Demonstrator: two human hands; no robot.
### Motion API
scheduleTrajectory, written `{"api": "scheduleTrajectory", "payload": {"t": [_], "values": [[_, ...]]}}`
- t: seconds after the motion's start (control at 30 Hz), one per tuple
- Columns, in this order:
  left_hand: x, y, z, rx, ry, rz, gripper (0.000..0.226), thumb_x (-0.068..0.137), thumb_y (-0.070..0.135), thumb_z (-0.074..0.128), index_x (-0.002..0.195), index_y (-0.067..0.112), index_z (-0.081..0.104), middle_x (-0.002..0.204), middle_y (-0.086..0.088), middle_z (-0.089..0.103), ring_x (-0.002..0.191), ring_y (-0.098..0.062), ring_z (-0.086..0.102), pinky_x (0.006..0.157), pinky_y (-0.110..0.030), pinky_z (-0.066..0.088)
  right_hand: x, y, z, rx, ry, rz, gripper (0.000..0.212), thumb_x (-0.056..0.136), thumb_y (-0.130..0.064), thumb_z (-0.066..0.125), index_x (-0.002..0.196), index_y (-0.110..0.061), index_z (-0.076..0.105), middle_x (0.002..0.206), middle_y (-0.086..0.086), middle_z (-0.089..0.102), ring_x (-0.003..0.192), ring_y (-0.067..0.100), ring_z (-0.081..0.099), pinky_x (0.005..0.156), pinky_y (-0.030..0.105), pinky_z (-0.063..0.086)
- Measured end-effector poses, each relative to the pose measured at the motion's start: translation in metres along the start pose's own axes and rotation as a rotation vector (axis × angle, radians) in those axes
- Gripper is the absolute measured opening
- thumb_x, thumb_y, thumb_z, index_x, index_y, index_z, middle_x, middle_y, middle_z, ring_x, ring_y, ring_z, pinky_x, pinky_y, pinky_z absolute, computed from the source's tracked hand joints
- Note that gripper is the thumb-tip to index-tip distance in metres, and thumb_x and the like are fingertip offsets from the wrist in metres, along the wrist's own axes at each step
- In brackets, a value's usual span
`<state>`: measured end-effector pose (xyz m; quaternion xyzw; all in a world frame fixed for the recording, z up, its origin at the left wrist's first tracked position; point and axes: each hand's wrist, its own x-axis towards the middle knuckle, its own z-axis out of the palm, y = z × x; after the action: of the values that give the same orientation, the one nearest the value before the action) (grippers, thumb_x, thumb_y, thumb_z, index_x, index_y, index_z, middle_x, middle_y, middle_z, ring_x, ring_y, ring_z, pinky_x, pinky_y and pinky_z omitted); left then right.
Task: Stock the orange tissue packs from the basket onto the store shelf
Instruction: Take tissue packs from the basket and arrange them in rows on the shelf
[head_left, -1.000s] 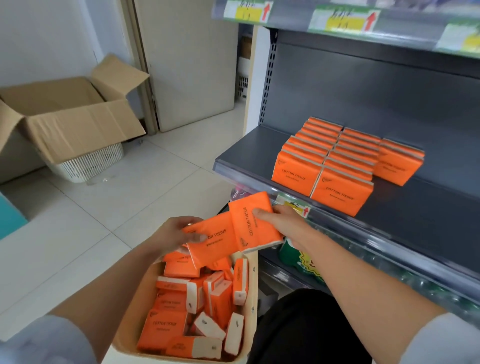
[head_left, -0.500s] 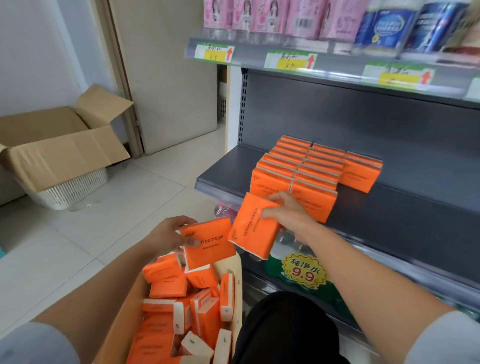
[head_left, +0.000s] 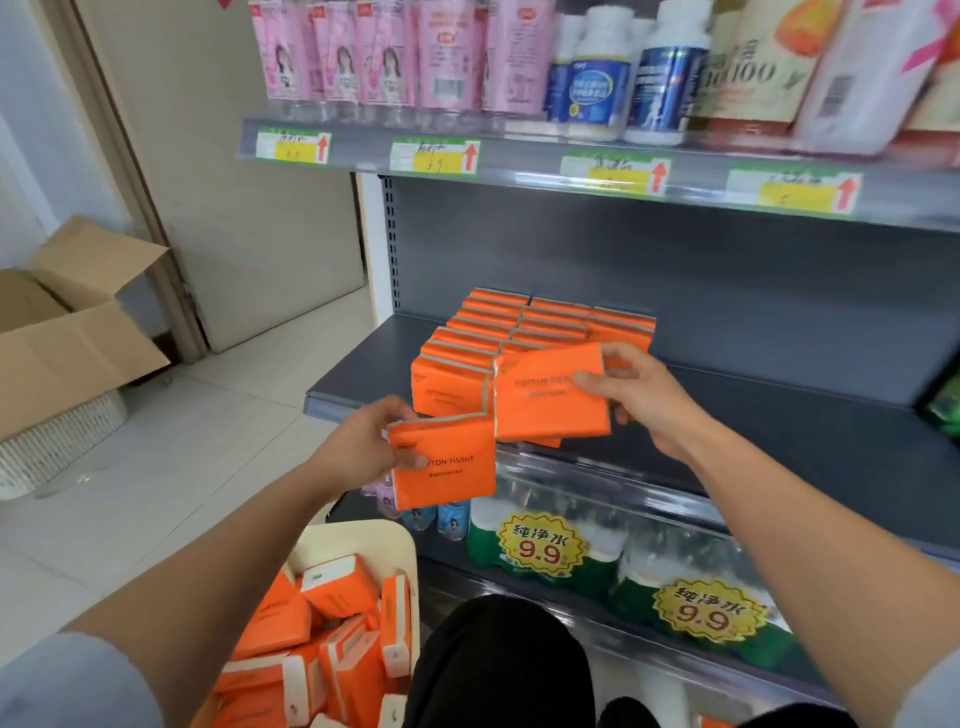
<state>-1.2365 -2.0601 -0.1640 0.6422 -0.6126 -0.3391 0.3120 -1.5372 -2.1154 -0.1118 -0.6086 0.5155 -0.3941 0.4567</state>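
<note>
My right hand grips an orange tissue pack and holds it upright just in front of the rows of orange packs standing on the grey shelf. My left hand grips a second orange pack, lower and to the left, below the shelf's front edge. The cream basket at the bottom left holds several more orange packs in a loose heap.
The upper shelf carries pink packs and white bottles above yellow price tags. Below the grey shelf stand green water packs with 9.9 labels. An open cardboard box sits on a white basket on the tiled floor at left.
Both hands have lifted their packs up from over the basket. The right pack now stands in front of the shelf rows; the left pack has risen towards the shelf edge.
</note>
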Motion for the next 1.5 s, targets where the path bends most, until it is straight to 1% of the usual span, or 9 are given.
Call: {"api": "scheduleTrajectory", "payload": {"t": [0.17,0.27,0.43,0.5,0.63,0.83,1.13,1.27,1.5], "values": [[0.025,0.049,0.031,0.086,-0.039,0.149,0.037,0.067,0.008,0.084,0.086,0.022,0.056,0.093,0.002,0.062,0.088,-0.025,0.062,0.079,-0.041,0.052,0.007,0.014,-0.046,0.048,0.232,-0.02,0.031,0.082,-0.012,0.074,0.108,-0.021,0.061,0.097,0.008,0.062,0.079,0.017,0.062,0.048,0.018,0.047],[0.04,0.077,0.053,0.176,-0.024,0.239,0.041,0.066,0.012,0.085,0.096,0.021,0.059,0.102,-0.005,0.055,0.092,-0.024,0.056,0.081,-0.033,0.047,0.013,0.028,-0.067,0.061,0.319,-0.008,0.031,0.082,-0.005,0.072,0.102,-0.025,0.06,0.1,0.012,0.061,0.085,0.019,0.063,0.05,0.019,0.051],[0.056,0.11,0.082,0.238,-0.014,0.349,0.047,0.064,0.013,0.086,0.106,0.018,0.064,0.099,-0.006,0.049,0.094,-0.025,0.052,0.08,-0.027,0.041,0.036,0.056,-0.089,-0.025,0.414,0.051,0.046,0.08,-0.001,0.073,0.119,-0.022,0.059,0.1,0.006,0.063,0.1,0.024,0.064,0.082,0.039,0.056],[0.062,0.119,0.091,0.257,-0.022,0.376,0.044,0.064,0.014,0.086,0.103,0.02,0.065,0.096,0.0,0.048,0.091,-0.022,0.052,0.083,-0.029,0.042,0.045,0.064,-0.093,-0.091,0.438,0.055,0.049,0.079,-0.003,0.074,0.122,-0.021,0.06,0.101,0.004,0.064,0.1,0.021,0.062,0.086,0.035,0.053],[0.078,0.131,0.107,0.279,-0.021,0.4,0.05,0.065,0.015,0.086,0.11,0.018,0.065,0.101,-0.001,0.048,0.091,-0.016,0.048,0.085,-0.028,0.04,0.064,0.075,-0.097,-0.163,0.47,0.055,0.05,0.079,-0.008,0.075,0.125,-0.019,0.059,0.1,0.0,0.064,0.094,0.012,0.058,0.081,0.024,0.044],[0.101,0.148,0.13,0.324,-0.01,0.45,0.051,0.065,0.016,0.085,0.112,0.017,0.065,0.103,0.001,0.048,0.094,-0.014,0.047,0.076,-0.019,0.031,0.096,0.09,-0.107,-0.227,0.457,0.068,0.052,0.079,-0.008,0.075,0.127,-0.019,0.057,0.109,0.004,0.065,0.098,0.016,0.06,0.089,0.031,0.05],[0.123,0.149,0.155,0.413,-0.013,0.493,0.053,0.066,0.02,0.084,0.116,0.021,0.065,0.101,0.006,0.046,0.101,-0.019,0.052,0.091,-0.032,0.042,0.133,0.109,-0.107,-0.284,0.434,0.056,0.05,0.078,-0.003,0.072,0.124,-0.018,0.059,0.112,0.005,0.066,0.104,0.02,0.063,0.092,0.036,0.052],[0.129,0.148,0.161,0.489,0.008,0.505,0.056,0.067,0.029,0.083,0.119,0.025,0.064,0.104,0.007,0.048,0.108,-0.021,0.052,0.098,-0.044,0.038,0.145,0.112,-0.106,-0.316,0.422,0.036,0.045,0.078,-0.003,0.071,0.12,-0.017,0.062,0.108,0.005,0.067,0.099,0.018,0.062,0.085,0.03,0.05],[0.137,0.144,0.162,0.543,0.015,0.481,0.055,0.07,0.034,0.08,0.121,0.03,0.06,0.109,0.01,0.047,0.116,-0.016,0.046,0.094,-0.034,0.024,0.159,0.113,-0.103,-0.338,0.387,0.023,0.039,0.081,-0.003,0.07,0.117,-0.016,0.062,0.096,-0.003,0.059,0.088,0.009,0.055,0.074,0.021,0.041]]}}
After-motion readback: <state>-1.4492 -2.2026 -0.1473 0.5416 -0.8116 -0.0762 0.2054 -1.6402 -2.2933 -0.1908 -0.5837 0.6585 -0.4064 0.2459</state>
